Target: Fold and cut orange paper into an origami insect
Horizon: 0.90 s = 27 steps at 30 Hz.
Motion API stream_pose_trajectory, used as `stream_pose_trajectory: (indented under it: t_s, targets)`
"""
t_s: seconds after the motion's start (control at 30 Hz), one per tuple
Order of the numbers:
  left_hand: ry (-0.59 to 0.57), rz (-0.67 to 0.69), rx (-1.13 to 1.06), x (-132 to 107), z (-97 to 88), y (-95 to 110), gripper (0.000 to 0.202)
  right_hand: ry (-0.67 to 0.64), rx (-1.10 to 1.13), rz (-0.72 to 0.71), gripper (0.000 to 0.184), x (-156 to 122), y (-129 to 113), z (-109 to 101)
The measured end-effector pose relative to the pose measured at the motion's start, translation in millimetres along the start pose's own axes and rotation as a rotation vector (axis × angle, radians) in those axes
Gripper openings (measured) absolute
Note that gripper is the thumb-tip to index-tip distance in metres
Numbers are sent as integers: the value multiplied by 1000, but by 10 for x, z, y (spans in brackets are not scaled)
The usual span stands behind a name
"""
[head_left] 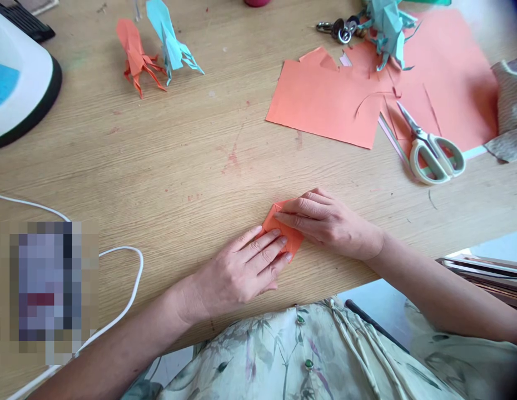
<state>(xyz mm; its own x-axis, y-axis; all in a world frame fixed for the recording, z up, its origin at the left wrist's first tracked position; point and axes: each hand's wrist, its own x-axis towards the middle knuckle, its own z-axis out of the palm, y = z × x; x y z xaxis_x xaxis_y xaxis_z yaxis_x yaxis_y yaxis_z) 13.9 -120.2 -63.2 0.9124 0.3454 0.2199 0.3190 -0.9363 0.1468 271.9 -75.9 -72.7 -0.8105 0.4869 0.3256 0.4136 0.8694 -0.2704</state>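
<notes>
A small folded piece of orange origami paper (292,238) lies on the wooden table in front of me, with crease lines and layered flaps showing. My left hand (252,261) holds it down from the left, fingertips resting on its top and the thumb lower, near the table. From the right, my right hand (325,219) grips the paper's upper part, index and middle fingers pressed along a fold. The right thumb is hidden under the hand. Both hands partly cover the paper, so its full outline cannot be made out.
Scissors (434,153) lie on large orange sheets (325,103) at the right. Keys (342,29) and a teal paper figure (389,33) are behind them. Orange (135,53) and light-blue (169,41) paper figures stand far left. A white cable (133,278) crosses the near left.
</notes>
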Motion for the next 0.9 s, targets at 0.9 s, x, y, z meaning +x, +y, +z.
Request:
stream_pose_trajectory:
  t_s: [0.9]
  targets:
    - [-21,-127,-45,-8,-19,77,49,-87,-81,165,37,65,-223,-1]
